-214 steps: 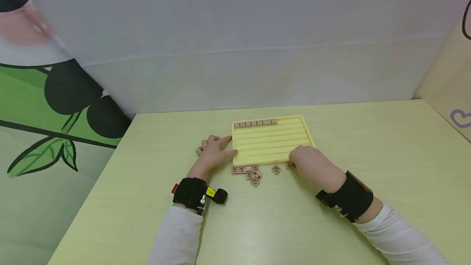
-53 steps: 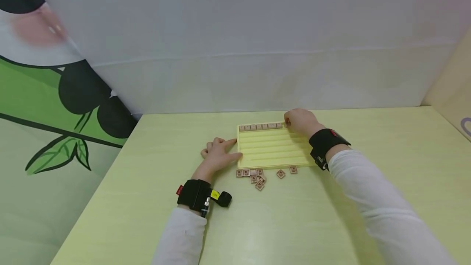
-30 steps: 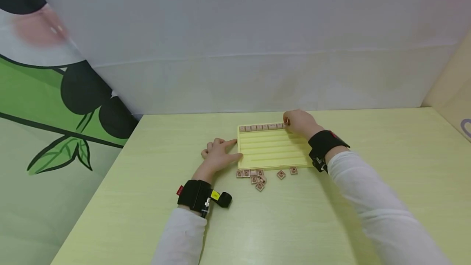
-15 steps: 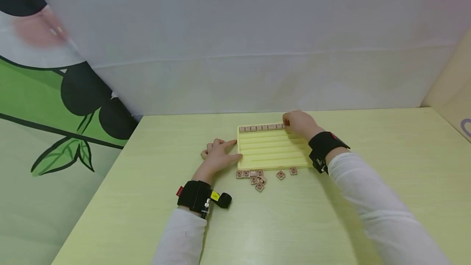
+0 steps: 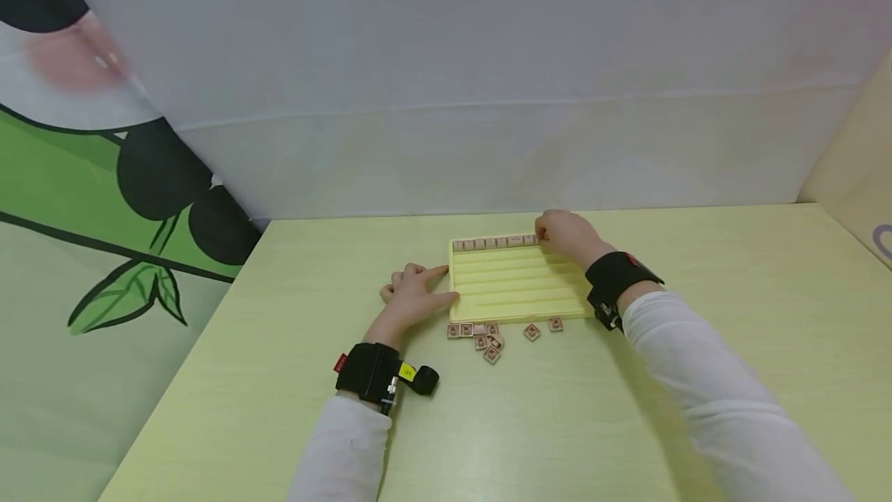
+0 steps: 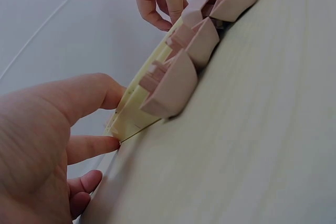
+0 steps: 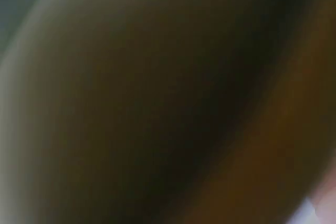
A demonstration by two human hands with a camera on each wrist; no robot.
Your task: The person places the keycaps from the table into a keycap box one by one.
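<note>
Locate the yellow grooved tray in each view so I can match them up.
Head: yellow grooved tray at table centre, between the left hand and right hand.
Left wrist: seen edge-on, thin pale strip running up from the left hand's thumb.
Right wrist: not visible, view blocked and dark.
Shared landmark: loose wooden tiles along the tray's near edge.

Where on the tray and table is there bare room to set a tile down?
The grooved rows of the yellow tray below the tile row are bare. The table right of it is open. It is crowded at the loose tiles by the tray's near edge.
</note>
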